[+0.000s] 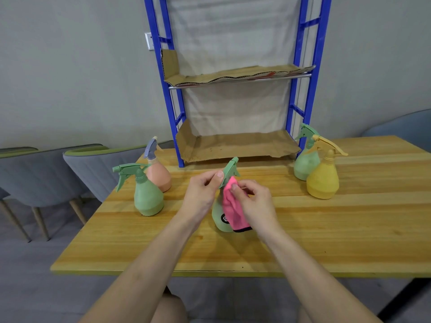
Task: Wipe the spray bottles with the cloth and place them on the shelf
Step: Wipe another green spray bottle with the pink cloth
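Matte pear-shaped green spray bottle [218, 216] half hidden by soft pink cloth [232, 206], left hand [201, 194] pinching its trigger, right hand [255, 201] pinching cloth, cardboard-lined shelf [238, 145] at twelve o'clock.

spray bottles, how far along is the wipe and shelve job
Done: nothing shelved; the shelf holds no bottles. In hand: the left hand pinches the sprayer of the middle green bottle while the right hand holds the pink cloth against it. Left: the left green bottle, peach bottle, right green bottle and yellow bottle stand on the table; whether any are wiped cannot be told.
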A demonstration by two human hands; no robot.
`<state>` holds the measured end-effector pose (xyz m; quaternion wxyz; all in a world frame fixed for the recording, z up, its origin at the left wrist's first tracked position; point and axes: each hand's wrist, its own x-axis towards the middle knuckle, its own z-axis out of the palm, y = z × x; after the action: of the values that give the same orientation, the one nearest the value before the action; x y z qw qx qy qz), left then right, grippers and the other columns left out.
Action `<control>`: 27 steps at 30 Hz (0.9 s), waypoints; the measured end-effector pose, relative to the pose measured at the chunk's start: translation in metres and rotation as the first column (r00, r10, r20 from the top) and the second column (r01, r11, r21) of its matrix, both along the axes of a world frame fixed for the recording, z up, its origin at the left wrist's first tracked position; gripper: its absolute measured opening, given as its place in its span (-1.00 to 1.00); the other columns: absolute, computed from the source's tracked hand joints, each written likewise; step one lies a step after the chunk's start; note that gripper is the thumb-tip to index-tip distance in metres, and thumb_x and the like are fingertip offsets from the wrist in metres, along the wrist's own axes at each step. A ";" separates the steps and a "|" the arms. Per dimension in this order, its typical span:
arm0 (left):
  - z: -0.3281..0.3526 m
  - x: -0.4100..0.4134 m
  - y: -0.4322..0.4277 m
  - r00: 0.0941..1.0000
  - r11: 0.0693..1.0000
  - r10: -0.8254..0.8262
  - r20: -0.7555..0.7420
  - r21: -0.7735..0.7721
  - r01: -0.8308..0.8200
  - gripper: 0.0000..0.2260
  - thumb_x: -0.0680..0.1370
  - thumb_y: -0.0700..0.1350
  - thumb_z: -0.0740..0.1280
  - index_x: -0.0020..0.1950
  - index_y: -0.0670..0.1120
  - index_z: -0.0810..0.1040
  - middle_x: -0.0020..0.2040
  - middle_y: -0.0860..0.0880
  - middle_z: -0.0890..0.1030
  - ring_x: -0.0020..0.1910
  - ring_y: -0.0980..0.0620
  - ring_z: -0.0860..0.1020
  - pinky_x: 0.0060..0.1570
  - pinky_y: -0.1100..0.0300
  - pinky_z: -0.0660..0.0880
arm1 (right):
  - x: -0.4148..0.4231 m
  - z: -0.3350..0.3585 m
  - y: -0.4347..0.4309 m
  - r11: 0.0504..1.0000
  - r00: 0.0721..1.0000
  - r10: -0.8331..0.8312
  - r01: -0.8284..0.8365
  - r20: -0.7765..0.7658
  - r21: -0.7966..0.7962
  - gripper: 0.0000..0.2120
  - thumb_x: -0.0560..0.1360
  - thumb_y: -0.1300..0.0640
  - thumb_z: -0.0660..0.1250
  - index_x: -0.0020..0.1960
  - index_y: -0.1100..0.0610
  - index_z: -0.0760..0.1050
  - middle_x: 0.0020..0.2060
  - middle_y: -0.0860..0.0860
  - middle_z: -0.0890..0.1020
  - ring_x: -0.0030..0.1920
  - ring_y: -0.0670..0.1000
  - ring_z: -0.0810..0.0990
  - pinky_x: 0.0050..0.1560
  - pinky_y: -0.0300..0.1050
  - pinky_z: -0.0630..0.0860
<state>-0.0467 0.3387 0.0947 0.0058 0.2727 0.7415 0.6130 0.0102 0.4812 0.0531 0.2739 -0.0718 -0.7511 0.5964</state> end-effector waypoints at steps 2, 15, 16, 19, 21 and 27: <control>-0.001 0.002 0.003 1.000 1.000 0.000 -0.019 -0.022 0.000 -0.72 0.73 -0.03 0.26 0.12 -0.09 0.74 0.06 -0.06 0.75 0.13 -0.11 0.65 0.23 -0.10 0.54 | -0.003 0.001 0.005 0.994 0.995 0.029 -0.018 0.100 -0.104 -0.73 0.68 0.08 0.34 -0.14 0.04 0.72 -0.21 -0.06 0.73 -0.16 -0.09 0.65 -0.08 -0.15 0.53; -0.005 -0.006 0.003 0.998 0.997 0.049 -0.030 -0.050 -0.051 -0.70 0.73 -0.05 0.25 0.03 -0.18 0.71 0.00 -0.17 0.71 0.04 -0.14 0.63 0.14 -0.16 0.54 | -0.001 -0.005 -0.008 0.991 0.993 -0.110 0.114 -0.052 0.075 -0.93 0.55 0.12 0.52 0.01 0.02 0.76 -0.08 -0.10 0.67 -0.08 -0.18 0.61 -0.03 -0.26 0.49; -0.005 -0.009 0.002 0.999 0.997 0.036 -0.033 -0.061 -0.038 -0.68 0.73 -0.04 0.25 -0.01 -0.19 0.70 -0.02 -0.19 0.70 -0.01 -0.12 0.62 0.11 -0.13 0.54 | -0.002 -0.003 -0.003 0.996 0.997 -0.067 0.068 -0.030 0.057 -0.93 0.57 0.12 0.50 0.00 0.03 0.77 -0.08 -0.08 0.69 -0.08 -0.18 0.62 -0.03 -0.26 0.49; 0.002 -0.014 -0.001 0.998 0.992 0.014 -0.063 -0.122 -0.021 -0.71 0.73 -0.02 0.25 0.04 -0.08 0.74 -0.01 0.00 0.75 0.03 0.08 0.65 0.14 0.01 0.55 | -0.004 0.000 0.008 0.994 0.999 0.011 -0.016 0.046 0.111 -0.88 0.61 0.08 0.45 0.03 0.03 0.77 -0.05 -0.07 0.74 0.00 -0.08 0.66 0.05 -0.08 0.56; 0.004 -0.019 -0.004 0.995 0.980 0.030 -0.099 -0.194 -0.048 -0.71 0.71 0.06 0.26 0.11 -0.02 0.75 0.05 0.10 0.75 0.13 0.07 0.66 0.24 -0.09 0.57 | -0.002 -0.001 0.009 0.983 0.995 0.019 -0.036 0.097 0.178 -0.86 0.62 0.08 0.44 0.09 0.02 0.76 0.01 -0.09 0.73 0.06 -0.09 0.64 0.08 -0.09 0.53; 0.014 -0.020 -0.008 0.930 0.824 0.095 -0.354 -0.497 -0.273 -0.75 0.66 0.28 0.22 0.25 0.36 0.63 0.14 0.31 0.69 0.23 0.12 0.58 0.33 -0.17 0.40 | 0.012 -0.010 0.016 0.975 0.979 -0.024 -0.022 0.203 0.221 -0.76 0.60 0.14 0.46 0.26 0.05 0.70 0.13 -0.09 0.70 0.11 -0.07 0.63 0.15 -0.12 0.56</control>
<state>-0.0664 0.3304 0.1090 -0.0959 0.2801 0.8977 0.3265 0.0221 0.4976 0.0428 0.2018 -0.1020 -0.8372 0.4979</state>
